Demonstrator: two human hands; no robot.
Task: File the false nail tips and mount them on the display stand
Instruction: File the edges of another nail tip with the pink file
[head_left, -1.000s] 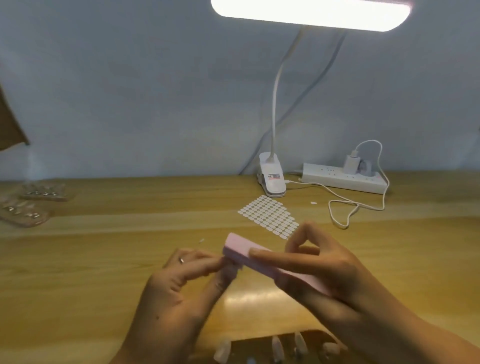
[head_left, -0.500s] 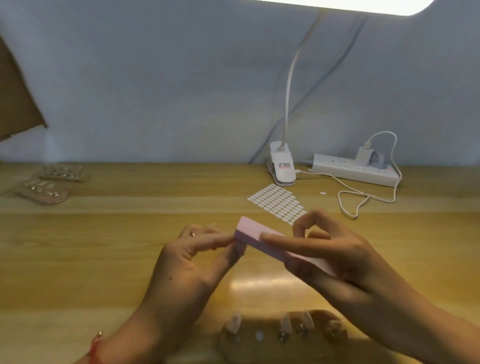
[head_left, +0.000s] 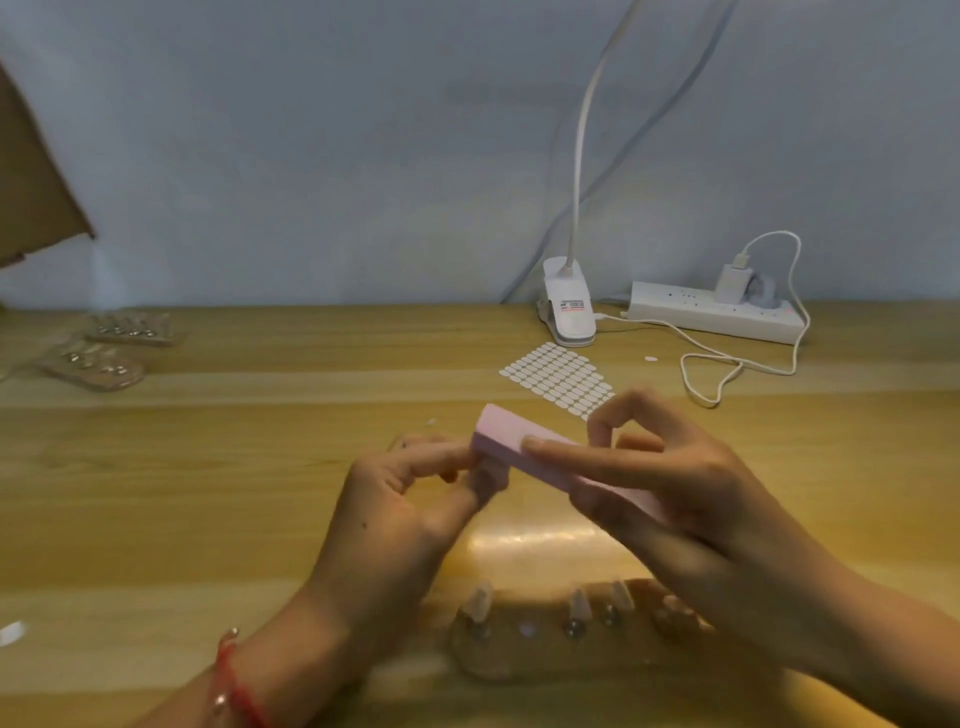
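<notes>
Grips file (head_left: 506, 439) mid-frame, right fingers (head_left: 571, 457) clamped along it for a steady stroke; pinches a tip (hidden, presumably) in left fingers (head_left: 441, 454) against its end. Has stand (head_left: 524, 649) waiting, lower centre of bench (head_left: 208, 493).

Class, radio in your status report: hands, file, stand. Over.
Right hand grips pink buffer block. Left hand pinches at its end, tip hidden. Display stand near, some nail tips mounted. Nothing blocking.

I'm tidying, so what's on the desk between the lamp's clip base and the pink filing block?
The head view shows a sheet of white oval stickers lying between the clip base and the pink filing block.
</notes>
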